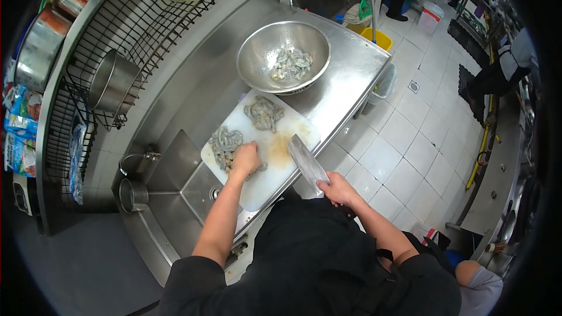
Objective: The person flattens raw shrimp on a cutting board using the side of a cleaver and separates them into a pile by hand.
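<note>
Wire racking [170, 17] runs along the wall from 9 to 12 o'clock; its raised rim appears intended to retain items such as the metal pot [111, 85]. At 8 o'clock, a steel sink [181, 169] adjoins the worktop [351, 64]. One pile of grey, raw, shrimp-like pieces [225, 140] occupies the 9 o'clock side of the white cutting board [254, 190]. Over its near edge, the left hand [247, 158] reaches down with bent fingers against the pieces; whether they grasp any cannot be told, as the hand hides its fingertips. A second pile [264, 114] lies at the board's 12 o'clock side, apart from the first, presumably to hold two portions separate. Board placement beside the basin probably serves access to water and drainage. Beyond it, at 1 o'clock, a perforated colander [252, 58] contains further pieces, within reach of both hands; its holes would let liquid escape. At 3 o'clock, a broad cleaver [308, 161] angles over the board's edge, its blade directed towards 11 o'clock and well apart from the left hand, an orientation likely chosen for clearance. The right hand [339, 190] is closed around the handle, thumb near the blade's base, which should steady the tool's weight. Farther right, at 2 o'clock, another person [515, 58] stands across the tiled floor [383, 155], clear of the work surface.
</note>
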Demonstrator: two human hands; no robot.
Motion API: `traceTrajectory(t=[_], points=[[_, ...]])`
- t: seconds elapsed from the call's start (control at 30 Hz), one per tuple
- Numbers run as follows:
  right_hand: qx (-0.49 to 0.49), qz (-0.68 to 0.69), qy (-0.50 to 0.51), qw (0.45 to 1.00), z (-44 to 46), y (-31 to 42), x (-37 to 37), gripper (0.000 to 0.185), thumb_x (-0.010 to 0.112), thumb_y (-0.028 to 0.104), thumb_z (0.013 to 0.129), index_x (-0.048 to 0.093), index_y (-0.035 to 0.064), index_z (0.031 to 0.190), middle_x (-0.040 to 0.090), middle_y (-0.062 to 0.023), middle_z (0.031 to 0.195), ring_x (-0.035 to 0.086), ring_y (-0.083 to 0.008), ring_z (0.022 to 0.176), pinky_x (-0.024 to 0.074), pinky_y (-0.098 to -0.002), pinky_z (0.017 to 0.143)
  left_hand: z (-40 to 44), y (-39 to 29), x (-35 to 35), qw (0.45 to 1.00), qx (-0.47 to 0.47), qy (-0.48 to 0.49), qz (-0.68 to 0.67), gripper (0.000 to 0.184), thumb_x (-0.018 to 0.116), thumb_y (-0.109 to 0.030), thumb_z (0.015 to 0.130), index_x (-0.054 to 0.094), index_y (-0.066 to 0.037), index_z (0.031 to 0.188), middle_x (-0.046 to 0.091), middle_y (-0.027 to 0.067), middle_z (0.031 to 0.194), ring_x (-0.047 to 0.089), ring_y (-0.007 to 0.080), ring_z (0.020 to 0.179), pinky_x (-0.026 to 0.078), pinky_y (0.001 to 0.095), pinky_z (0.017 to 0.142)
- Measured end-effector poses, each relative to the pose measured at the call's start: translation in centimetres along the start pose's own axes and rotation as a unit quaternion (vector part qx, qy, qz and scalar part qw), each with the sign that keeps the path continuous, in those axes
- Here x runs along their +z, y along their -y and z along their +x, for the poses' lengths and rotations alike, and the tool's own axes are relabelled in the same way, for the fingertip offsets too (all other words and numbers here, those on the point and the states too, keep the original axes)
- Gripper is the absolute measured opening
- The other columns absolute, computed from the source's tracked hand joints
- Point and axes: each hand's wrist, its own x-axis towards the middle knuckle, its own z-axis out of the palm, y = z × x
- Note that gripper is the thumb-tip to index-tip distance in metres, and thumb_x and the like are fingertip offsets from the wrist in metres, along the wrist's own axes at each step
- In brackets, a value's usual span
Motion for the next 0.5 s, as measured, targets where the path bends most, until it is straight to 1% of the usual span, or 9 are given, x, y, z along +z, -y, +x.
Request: traceTrajectory(t=[0.13, 0.2, 0.23, 0.3, 0.33, 0.4, 0.43, 0.47, 0.5], points=[[-0.010, -0.003, -0.009, 1.000, 0.3, 0.3, 0.0, 0.033, 0.056, 0.026, 0.099, 0.052, -0.0069, 0.102, 0.057, -0.0116, 0.057, 0.054, -0.0190, 0.040, 0.0422, -0.0359, 0.037, -0.9, 0.1, 0.3, 1.000, 0.011, -0.003, -0.017, 0.026, 0.064, -0.004, 0.075, 0.065, 0.000, 0.101, 0.069, 0.0224, 0.095, 0.066, 0.0404, 0.093, 0.053, 0.0462, 0.084], [-0.007, -0.008, -0.012, 1.000, 0.2, 0.7, -0.2, 0.033, 0.056, 0.026, 0.099, 0.052, -0.0072, 0.103, 0.056, -0.0115, 0.057, 0.054, -0.0188, 0.040, 0.0422, -0.0359, 0.037, -1.1, 0.4, 0.3, 0.997, 0.036, -0.029, -0.068, 0.026, 0.068, -0.001, 0.075, 0.065, 0.000, 0.100, 0.068, 0.0211, 0.097, 0.065, 0.0392, 0.092, 0.053, 0.0440, 0.085], [-0.004, -0.002, -0.011, 1.000, 0.1, 0.9, -0.2, 0.033, 0.056, 0.025, 0.099, 0.052, -0.0072, 0.103, 0.056, -0.0115, 0.057, 0.054, -0.0186, 0.040, 0.0421, -0.0357, 0.036, -1.2, 0.0, 0.3, 0.997, 0.036, -0.029, -0.068, 0.026, 0.068, -0.001, 0.075, 0.065, 0.000, 0.100, 0.068, 0.0211, 0.097, 0.065, 0.0392, 0.092, 0.053, 0.0440, 0.085], [0.000, 0.005, -0.012, 1.000, 0.1, 0.8, -0.2, 0.033, 0.056, 0.025, 0.099, 0.052, -0.0072, 0.103, 0.056, -0.0114, 0.057, 0.053, -0.0183, 0.040, 0.0420, -0.0355, 0.036, -1.5, -1.9, 0.6, 0.980, 0.047, -0.147, -0.123, 0.027, 0.072, 0.001, 0.075, 0.066, 0.001, 0.101, 0.068, 0.0190, 0.101, 0.067, 0.0350, 0.090, 0.054, 0.0408, 0.083], [0.000, 0.005, -0.015, 1.000, 0.2, 0.6, 0.0, 0.032, 0.056, 0.025, 0.099, 0.052, -0.0068, 0.103, 0.056, -0.0105, 0.057, 0.053, -0.0177, 0.040, 0.0419, -0.0349, 0.036, -1.6, -2.9, 0.7, 0.980, 0.048, -0.145, -0.124, 0.027, 0.072, 0.001, 0.075, 0.066, 0.001, 0.101, 0.068, 0.0190, 0.101, 0.067, 0.0350, 0.090, 0.054, 0.0408, 0.083], [0.002, 0.005, -0.019, 1.000, 0.3, 0.3, 0.2, 0.031, 0.056, 0.024, 0.099, 0.052, -0.0065, 0.104, 0.055, -0.0095, 0.056, 0.052, -0.0170, 0.039, 0.0418, -0.0343, 0.036, -1.9, -4.9, 1.5, 0.961, 0.090, -0.075, -0.252, 0.029, 0.067, 0.001, 0.080, 0.065, 0.001, 0.108, 0.066, 0.0220, 0.106, 0.067, 0.0376, 0.095, 0.054, 0.0419, 0.085], [0.002, 0.042, -0.012, 0.999, 0.4, 0.2, 0.2, 0.030, 0.057, 0.024, 0.099, 0.053, -0.0062, 0.104, 0.053, -0.0084, 0.055, 0.051, -0.0164, 0.039, 0.0415, -0.0339, 0.035, -1.9, -5.1, 2.4, 0.957, 0.111, -0.092, -0.250, 0.028, 0.068, 0.000, 0.081, 0.067, 0.000, 0.109, 0.067, 0.0210, 0.104, 0.068, 0.0353, 0.092, 0.054, 0.0405, 0.084], [0.000, 0.079, -0.005, 0.997, 0.6, 0.3, 0.3, 0.030, 0.057, 0.023, 0.099, 0.053, -0.0060, 0.104, 0.052, -0.0072, 0.054, 0.051, -0.0158, 0.039, 0.0412, -0.0334, 0.035, -1.7, -5.0, 3.1, 0.957, 0.113, -0.091, -0.251, 0.028, 0.068, 0.000, 0.081, 0.067, 0.000, 0.109, 0.067, 0.0210, 0.104, 0.068, 0.0353, 0.092, 0.054, 0.0405, 0.084], [0.001, 0.080, -0.007, 0.997, 0.7, 0.4, 0.3, 0.030, 0.057, 0.023, 0.099, 0.053, -0.0060, 0.104, 0.052, -0.0072, 0.054, 0.051, -0.0158, 0.039, 0.0412, -0.0334, 0.035, -1.5, -5.0, 3.7, 0.951, 0.085, -0.114, -0.273, 0.024, 0.069, 0.000, 0.081, 0.068, 0.001, 0.105, 0.068, 0.0203, 0.102, 0.068, 0.0350, 0.091, 0.054, 0.0406, 0.083]])
